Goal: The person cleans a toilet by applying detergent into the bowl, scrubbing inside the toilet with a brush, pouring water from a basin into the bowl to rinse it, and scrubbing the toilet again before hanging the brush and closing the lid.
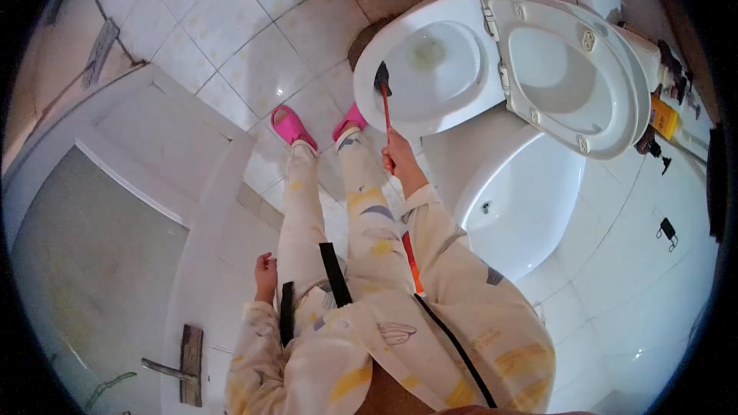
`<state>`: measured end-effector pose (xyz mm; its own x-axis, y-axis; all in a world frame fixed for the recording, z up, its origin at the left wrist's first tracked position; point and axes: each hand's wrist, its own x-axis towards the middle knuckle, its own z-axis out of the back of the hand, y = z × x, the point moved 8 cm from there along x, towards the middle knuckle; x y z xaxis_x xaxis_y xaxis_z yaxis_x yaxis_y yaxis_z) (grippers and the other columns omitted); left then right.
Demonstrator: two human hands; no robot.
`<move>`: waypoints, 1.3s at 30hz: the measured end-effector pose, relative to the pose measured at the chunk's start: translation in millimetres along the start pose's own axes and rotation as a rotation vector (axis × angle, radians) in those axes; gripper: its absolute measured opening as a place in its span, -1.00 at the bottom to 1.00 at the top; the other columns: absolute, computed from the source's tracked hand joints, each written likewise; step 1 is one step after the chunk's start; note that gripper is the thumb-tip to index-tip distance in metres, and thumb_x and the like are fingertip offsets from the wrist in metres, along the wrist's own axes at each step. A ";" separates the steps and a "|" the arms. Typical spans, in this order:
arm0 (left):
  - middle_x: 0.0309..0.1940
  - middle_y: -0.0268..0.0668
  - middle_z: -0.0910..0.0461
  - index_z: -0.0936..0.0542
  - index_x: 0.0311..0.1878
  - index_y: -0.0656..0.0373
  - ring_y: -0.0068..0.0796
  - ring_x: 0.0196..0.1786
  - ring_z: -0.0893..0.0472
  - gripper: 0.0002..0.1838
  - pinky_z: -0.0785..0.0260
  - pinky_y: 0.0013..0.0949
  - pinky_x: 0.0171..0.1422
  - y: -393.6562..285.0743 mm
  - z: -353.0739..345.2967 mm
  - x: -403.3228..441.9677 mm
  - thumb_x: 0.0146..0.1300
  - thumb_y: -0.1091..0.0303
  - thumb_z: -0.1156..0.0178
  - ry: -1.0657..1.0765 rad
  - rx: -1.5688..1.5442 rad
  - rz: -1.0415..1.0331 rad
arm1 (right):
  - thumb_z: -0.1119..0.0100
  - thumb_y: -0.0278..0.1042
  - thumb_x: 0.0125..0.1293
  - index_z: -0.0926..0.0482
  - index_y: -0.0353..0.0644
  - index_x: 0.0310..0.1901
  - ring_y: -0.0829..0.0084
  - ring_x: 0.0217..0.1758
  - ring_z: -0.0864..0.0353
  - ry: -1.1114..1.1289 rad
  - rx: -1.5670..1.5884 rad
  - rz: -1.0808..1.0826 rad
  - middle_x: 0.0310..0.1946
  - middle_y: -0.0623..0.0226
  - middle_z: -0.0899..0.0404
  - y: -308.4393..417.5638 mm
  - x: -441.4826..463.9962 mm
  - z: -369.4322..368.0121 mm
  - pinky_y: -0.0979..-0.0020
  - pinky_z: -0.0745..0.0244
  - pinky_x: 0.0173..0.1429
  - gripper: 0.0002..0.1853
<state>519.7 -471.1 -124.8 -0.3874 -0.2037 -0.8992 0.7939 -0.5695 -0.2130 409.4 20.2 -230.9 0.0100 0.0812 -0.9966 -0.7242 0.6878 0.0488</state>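
My right hand (399,155) is closed around the red handle of a toilet brush (386,107). The brush's dark head (382,77) is at the near left side of the toilet bowl (439,59), against its inner wall. The toilet's seat and lid (569,77) are raised. My left hand (266,275) hangs beside my left leg, away from the toilet; its fingers look loosely curled, and whether anything is in them is too small to tell.
A white basin or tub (523,207) stands right of the toilet. A yellow bottle (663,117) and dark items are at the far right. At left is a door-like panel (100,261). My feet wear pink slippers (293,127) on the tiled floor.
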 end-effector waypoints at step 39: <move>-0.42 -0.36 -0.50 -0.44 -0.04 0.23 -0.60 -0.35 -0.45 -0.69 -0.34 -0.52 -0.23 57.1 18.6 25.7 0.19 0.30 -0.10 -0.049 0.005 0.089 | 0.19 -0.32 0.26 -0.15 -0.01 -0.50 0.69 -0.81 0.00 0.011 0.443 0.136 -0.78 0.53 -0.07 170.7 137.9 53.7 0.65 0.17 -0.80 -0.82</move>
<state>546.4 -523.7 -153.0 -0.3381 -0.2925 -0.8945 0.8237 -0.5517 -0.1309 324.2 187.5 -356.5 -0.0739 0.1862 -0.9797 -0.3541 0.9135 0.2003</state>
